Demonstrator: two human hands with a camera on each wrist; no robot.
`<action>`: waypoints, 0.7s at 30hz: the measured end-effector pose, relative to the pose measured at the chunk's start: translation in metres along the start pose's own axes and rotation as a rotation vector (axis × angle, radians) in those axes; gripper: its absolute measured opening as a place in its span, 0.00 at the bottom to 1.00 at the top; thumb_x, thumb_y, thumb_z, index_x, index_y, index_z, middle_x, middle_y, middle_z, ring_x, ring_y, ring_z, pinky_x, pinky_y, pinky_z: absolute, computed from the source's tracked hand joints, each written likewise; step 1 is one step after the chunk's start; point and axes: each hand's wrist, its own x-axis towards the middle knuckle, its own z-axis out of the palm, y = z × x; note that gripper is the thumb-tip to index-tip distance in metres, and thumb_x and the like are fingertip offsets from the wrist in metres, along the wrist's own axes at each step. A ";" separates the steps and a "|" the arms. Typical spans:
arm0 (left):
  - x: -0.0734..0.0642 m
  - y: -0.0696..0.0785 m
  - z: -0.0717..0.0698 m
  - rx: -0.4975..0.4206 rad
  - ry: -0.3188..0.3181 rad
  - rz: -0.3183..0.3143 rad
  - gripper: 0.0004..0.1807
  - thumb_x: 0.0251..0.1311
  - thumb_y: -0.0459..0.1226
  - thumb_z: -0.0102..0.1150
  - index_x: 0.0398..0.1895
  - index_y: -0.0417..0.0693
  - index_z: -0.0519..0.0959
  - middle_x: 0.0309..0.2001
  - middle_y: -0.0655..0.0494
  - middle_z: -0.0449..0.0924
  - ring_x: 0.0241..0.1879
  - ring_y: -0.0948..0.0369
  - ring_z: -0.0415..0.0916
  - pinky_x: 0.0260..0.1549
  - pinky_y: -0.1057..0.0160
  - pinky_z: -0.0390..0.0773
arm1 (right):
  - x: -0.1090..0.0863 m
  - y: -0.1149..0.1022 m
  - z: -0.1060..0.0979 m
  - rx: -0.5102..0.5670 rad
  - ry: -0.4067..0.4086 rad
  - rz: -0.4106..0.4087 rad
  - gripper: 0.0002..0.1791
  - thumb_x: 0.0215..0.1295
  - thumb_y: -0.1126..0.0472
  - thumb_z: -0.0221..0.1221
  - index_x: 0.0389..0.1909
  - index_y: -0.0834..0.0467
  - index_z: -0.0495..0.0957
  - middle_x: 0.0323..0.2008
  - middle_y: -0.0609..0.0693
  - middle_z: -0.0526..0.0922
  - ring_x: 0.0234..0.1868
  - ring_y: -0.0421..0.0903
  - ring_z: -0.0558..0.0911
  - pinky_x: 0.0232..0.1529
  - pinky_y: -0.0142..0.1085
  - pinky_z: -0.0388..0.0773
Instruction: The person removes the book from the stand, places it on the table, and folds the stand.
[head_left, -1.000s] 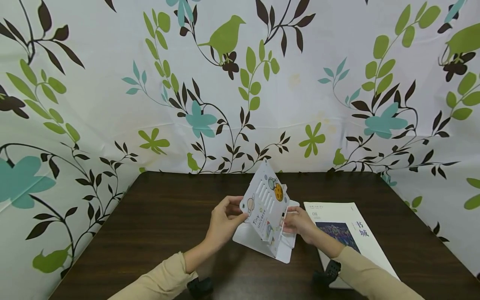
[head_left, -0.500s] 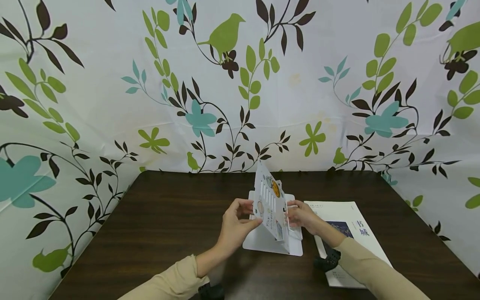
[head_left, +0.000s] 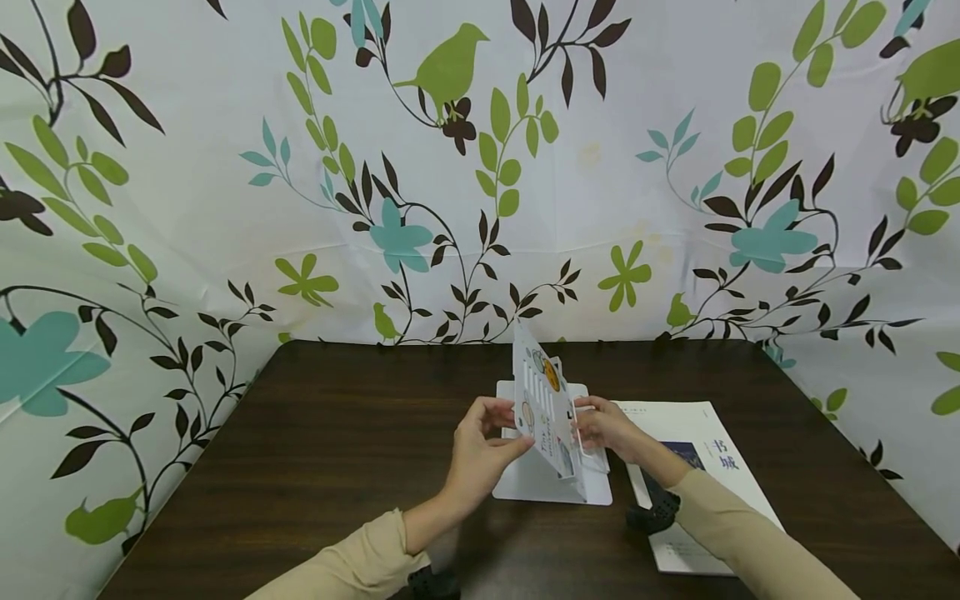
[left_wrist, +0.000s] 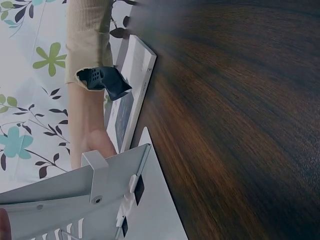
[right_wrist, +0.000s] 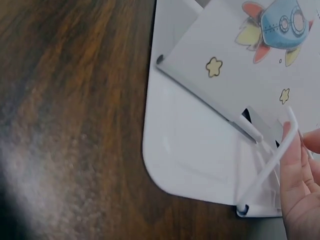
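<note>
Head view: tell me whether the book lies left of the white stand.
No, the book lies on the table, right of the white stand.

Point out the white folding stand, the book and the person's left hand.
White folding stand [head_left: 546, 417]: head view, on the raised printed panel.
Book [head_left: 712, 454]: head view, on the pale front cover.
Left hand [head_left: 482, 457]: head view, on the back of the hand.

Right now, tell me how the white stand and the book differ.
The white stand is unfolded, its upper part angled; the book lies flat. The left hand and right hand hold the stand, while neither grips the book. The stand carries colourful cartoons; the book's cover shows a dark blue picture. Both are mostly white.
</note>
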 end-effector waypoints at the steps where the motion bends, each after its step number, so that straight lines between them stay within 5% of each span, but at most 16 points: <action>1: 0.000 0.000 0.000 0.000 -0.001 0.001 0.23 0.38 0.21 0.66 0.41 0.34 0.70 0.37 0.42 0.74 0.35 0.57 0.76 0.30 0.67 0.79 | 0.000 0.000 -0.001 0.001 -0.004 0.001 0.27 0.57 0.68 0.52 0.58 0.68 0.59 0.28 0.49 0.78 0.25 0.41 0.77 0.23 0.31 0.75; 13: -0.001 0.000 0.001 -0.024 -0.008 -0.004 0.22 0.39 0.22 0.66 0.41 0.34 0.70 0.36 0.42 0.76 0.36 0.56 0.76 0.30 0.67 0.79 | -0.006 -0.003 -0.001 -0.035 0.019 0.038 0.29 0.60 0.67 0.53 0.61 0.68 0.58 0.36 0.55 0.77 0.31 0.43 0.77 0.30 0.34 0.77; 21: 0.002 -0.010 -0.013 0.003 -0.081 0.000 0.22 0.42 0.24 0.66 0.43 0.35 0.72 0.40 0.42 0.77 0.39 0.51 0.76 0.32 0.66 0.79 | -0.030 -0.020 0.004 -0.220 0.083 -0.139 0.26 0.61 0.66 0.53 0.59 0.70 0.62 0.40 0.60 0.75 0.38 0.49 0.78 0.38 0.43 0.79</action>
